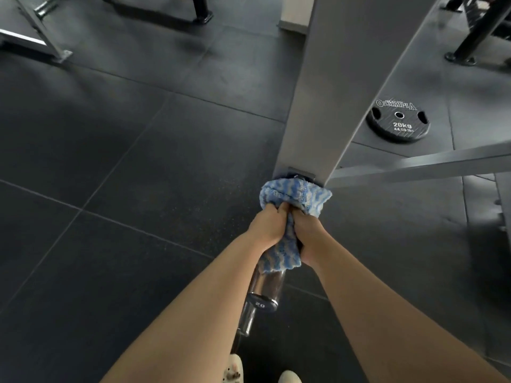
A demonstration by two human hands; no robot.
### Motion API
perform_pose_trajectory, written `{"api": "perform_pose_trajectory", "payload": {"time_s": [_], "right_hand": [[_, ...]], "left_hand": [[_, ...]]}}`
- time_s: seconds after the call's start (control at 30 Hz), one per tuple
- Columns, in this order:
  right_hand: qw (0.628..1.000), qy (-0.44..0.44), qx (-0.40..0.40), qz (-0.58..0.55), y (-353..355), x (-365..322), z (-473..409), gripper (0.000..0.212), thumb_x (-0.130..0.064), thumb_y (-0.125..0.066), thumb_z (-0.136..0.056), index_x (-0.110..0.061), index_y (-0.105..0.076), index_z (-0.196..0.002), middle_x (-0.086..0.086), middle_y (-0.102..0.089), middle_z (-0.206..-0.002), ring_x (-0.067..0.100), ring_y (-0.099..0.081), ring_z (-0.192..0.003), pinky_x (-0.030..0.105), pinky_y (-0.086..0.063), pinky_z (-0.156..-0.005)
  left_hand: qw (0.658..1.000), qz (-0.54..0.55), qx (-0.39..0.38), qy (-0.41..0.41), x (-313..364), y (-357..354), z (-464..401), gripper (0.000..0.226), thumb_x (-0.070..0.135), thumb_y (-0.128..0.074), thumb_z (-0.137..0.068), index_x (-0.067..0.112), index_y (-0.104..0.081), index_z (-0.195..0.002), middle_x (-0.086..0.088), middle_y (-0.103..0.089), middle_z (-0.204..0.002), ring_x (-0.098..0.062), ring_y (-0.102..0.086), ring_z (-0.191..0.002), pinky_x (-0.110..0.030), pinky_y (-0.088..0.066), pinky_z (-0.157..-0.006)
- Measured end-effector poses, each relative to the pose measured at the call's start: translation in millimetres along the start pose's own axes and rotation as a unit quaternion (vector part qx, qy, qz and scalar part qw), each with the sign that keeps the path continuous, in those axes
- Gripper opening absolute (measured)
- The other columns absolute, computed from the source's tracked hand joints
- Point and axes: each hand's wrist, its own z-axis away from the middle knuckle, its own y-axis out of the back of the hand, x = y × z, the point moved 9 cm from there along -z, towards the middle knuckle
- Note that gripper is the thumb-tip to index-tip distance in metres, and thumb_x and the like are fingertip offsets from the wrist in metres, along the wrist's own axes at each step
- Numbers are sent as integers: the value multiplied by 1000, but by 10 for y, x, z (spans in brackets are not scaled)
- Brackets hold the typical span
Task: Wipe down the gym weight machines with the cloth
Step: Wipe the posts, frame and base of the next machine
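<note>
A blue and white cloth (296,196) is wrapped round a chrome bar sleeve (266,286) that sticks out from the grey upright post (329,100) of a weight machine. My left hand (266,226) grips the cloth on the left side of the bar. On the right side my right hand (311,234) grips the same cloth, and the two hands touch. The bunched top of the cloth lies against the foot of the post. Below the hands the bare chrome sleeve ends in a cap marked 20.
A black 20 kg plate (398,120) lies flat on the dark rubber floor right of the post. A grey crossbar (431,161) runs off to the right. Other machine frames (41,37) and black legs (470,37) stand at the top. My shoes (235,369) show at the bottom.
</note>
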Motion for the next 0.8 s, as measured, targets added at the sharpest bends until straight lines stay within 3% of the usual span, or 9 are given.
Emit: {"api": "perform_pose_trajectory", "payload": {"time_s": [0.2, 0.27, 0.37, 0.43, 0.47, 0.53, 0.63, 0.73, 0.8], "right_hand": [[999, -19, -32, -17, -45, 662, 515, 34, -38, -41, -98, -22, -53, -125, 11, -64, -112, 31, -61, -103, 51, -48, -93], [999, 20, -38, -12, -58, 850, 736, 33, -38, -45, -96, -28, -52, -126, 5, -65, -112, 25, -62, -104, 49, -49, -93], [997, 56, -57, 6, -24, 1140, 1041, 22, -19, -47, -98, -14, -58, -116, 4, -68, -93, 13, -67, -85, 29, -56, -75], [991, 92, -71, 70, 64, 1367, 1187, 19, 1, -45, -96, -7, -59, -104, 2, -67, -80, 10, -67, -74, 16, -52, -58], [988, 100, -61, 102, 132, 1470, 1194, 21, 4, -45, -95, -11, -59, -100, 0, -66, -83, 12, -66, -77, 13, -51, -58], [988, 88, -8, 128, 315, 1672, 1052, 21, 2, -49, -93, -18, -55, -95, 1, -64, -88, 17, -62, -83, 15, -49, -60], [985, 30, 32, 169, 459, 1985, 714, 15, -16, -57, -92, -13, -55, -106, 6, -64, -96, 21, -60, -87, 28, -45, -67], [978, 8, 50, 200, 535, 2218, 421, 32, -28, -63, -88, -9, -56, -113, 6, -65, -101, 21, -62, -87, 33, -48, -74], [976, 3, 67, 209, 561, 2324, 250, 34, -28, -60, -90, -9, -52, -118, 6, -63, -100, 20, -60, -84, 32, -46, -73]], "left_hand": [[998, -47, 8, -39, -248, 10, 718, 40, 36, -26, -101, 7, -45, -121, -18, -57, -119, -31, -54, -111, -35, -38, -90], [996, -16, 50, -67, -391, 36, 1065, 33, 35, -27, -101, 16, -47, -118, -7, -62, -109, -20, -59, -100, -31, -43, -82], [987, 89, 125, -55, -743, 3, 1469, 23, 26, -33, -100, 25, -56, -100, 6, -63, -89, -1, -60, -81, -12, -43, -66], [979, 140, 149, 10, -1110, -97, 1633, 26, 13, -40, -97, 19, -55, -77, 4, -61, -74, -1, -57, -65, -8, -39, -53], [977, 151, 147, 35, -1287, -172, 1672, 27, 10, -41, -96, 16, -54, -74, 1, -60, -71, -3, -56, -62, -8, -39, -51], [968, 201, 138, 62, -1572, -329, 1654, 25, 10, -42, -97, 12, -60, -80, -5, -64, -76, -11, -62, -71, -13, -46, -59], [951, 256, 138, 101, -1967, -551, 1569, 23, 14, -43, -98, 12, -64, -105, -4, -68, -94, -17, -65, -90, -29, -50, -79], [948, 264, 137, 110, -2204, -754, 1466, 32, 17, -41, -99, 26, -47, -129, 3, -58, -122, -11, -56, -110, -25, -45, -92], [952, 258, 131, 103, -2305, -856, 1366, 45, 17, -38, -100, 24, -31, -144, 1, -49, -134, -12, -49, -120, -21, -38, -96]]}}
